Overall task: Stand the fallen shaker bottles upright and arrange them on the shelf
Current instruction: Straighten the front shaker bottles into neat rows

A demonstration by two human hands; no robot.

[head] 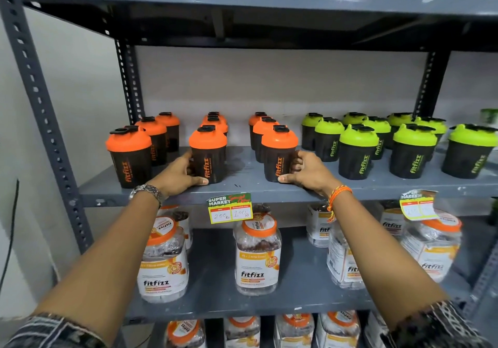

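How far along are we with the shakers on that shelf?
Nearly done: every orange-lid shaker and every green-lid shaker in view stands upright in rows. In hand: the left hand and right hand each hold a front orange shaker at its base. Left: perhaps squaring the fronts to the shelf edge.

Orange-lidded black shaker bottles (207,156) centre-left, lime-lidded black bottles (358,153) right, grey shelf (242,186), yellow price tag (230,211) below

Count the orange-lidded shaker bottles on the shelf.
9, in three front-to-back rows of three: the left row, the middle row with the left hand on its front bottle, the right row with the right hand on its front bottle. More may be hidden behind.
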